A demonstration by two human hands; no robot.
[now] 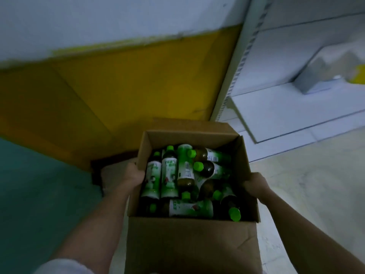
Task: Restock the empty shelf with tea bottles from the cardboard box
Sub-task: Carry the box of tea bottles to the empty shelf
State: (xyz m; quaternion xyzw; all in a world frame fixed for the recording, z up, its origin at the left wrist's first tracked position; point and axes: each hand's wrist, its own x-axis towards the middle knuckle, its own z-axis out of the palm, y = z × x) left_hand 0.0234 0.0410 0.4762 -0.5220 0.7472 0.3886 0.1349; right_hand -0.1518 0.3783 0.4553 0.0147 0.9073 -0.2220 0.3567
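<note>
Two hands carry the cardboard box [189,240]: left hand [134,173] and right hand [254,184] each close their grip on opposite walls, likely for balance. Tea bottles [187,180] lie jumbled inside; the white shelf [292,113] stands near, up right.

about ten tea bottles [169,176], one cardboard box [189,240], two hands [134,174]

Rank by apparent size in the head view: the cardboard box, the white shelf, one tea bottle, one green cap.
1. cardboard box, though it is nearest the camera, so its lead over the shelf is unsure
2. white shelf, partly cut off at the frame edge
3. tea bottle
4. green cap
</note>
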